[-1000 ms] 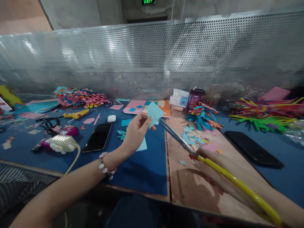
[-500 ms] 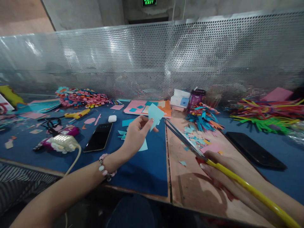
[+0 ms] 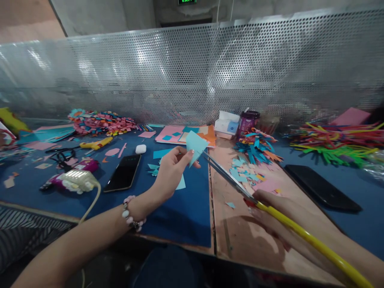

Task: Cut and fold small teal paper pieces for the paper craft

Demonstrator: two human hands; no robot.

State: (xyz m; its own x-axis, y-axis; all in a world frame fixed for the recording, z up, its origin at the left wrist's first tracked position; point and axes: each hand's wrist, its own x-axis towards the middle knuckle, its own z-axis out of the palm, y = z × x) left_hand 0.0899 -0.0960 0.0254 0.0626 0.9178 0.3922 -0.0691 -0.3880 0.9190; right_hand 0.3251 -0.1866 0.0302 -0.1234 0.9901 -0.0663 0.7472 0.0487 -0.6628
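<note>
Paper piece (image 3: 196, 144), pale blue and angular, is held up over the middle of the bench (image 3: 192, 224). Left hand (image 3: 169, 172): grip closed, the piece pinched between thumb and fingers along its lower left part; beaded bracelet (image 3: 125, 214) at the wrist. Right hand (image 3: 279, 204): grip closed about yellow-handled scissors (image 3: 228, 176). Blades slightly parted, tips at the right edge of the piece; cannot tell whether they touch it.

Blue cut pieces (image 3: 154, 169) lie just left of the left hand. Far side of the hand: pink sheets (image 3: 163, 131), overlapped at right by an orange sheet (image 3: 211, 138). Right of these, tissue pack (image 3: 226, 126) beside a purple cup (image 3: 248, 123). Nearer, a bundle of blue and orange strips (image 3: 255, 151), with paper scraps (image 3: 240, 174) on its near side.

Further left: dark phone (image 3: 123, 174), small white case (image 3: 141, 149), yellow tool (image 3: 96, 144). Far right: heap of coloured strands (image 3: 333, 150); black flat device (image 3: 322, 188) nearer. Perforated metal panel (image 3: 144, 80) runs along the far edge.
</note>
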